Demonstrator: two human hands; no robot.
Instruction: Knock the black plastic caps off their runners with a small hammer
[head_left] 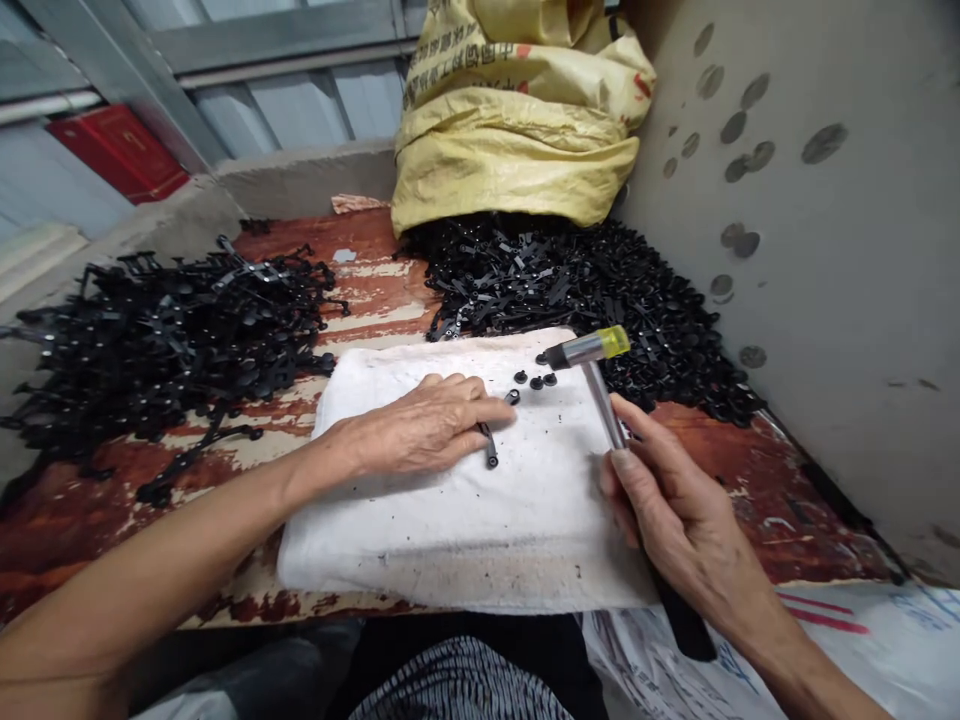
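Steadily, the left hand [420, 425] is pressing flat, fingers spread over a narrow black part [489, 447] on a folded white towel [442, 530], which is keeping it from sliding. The right hand [675, 500] is gripping a yellow-tipped hammer [592, 350], head raised. Small black studs [535, 381] are lying nearby; fingers are hiding the part's upper end.

Light: soft and even, no glare I can see on the towel [450, 545]
Edges: the wall [840, 300] bows
Focus: sharp to me
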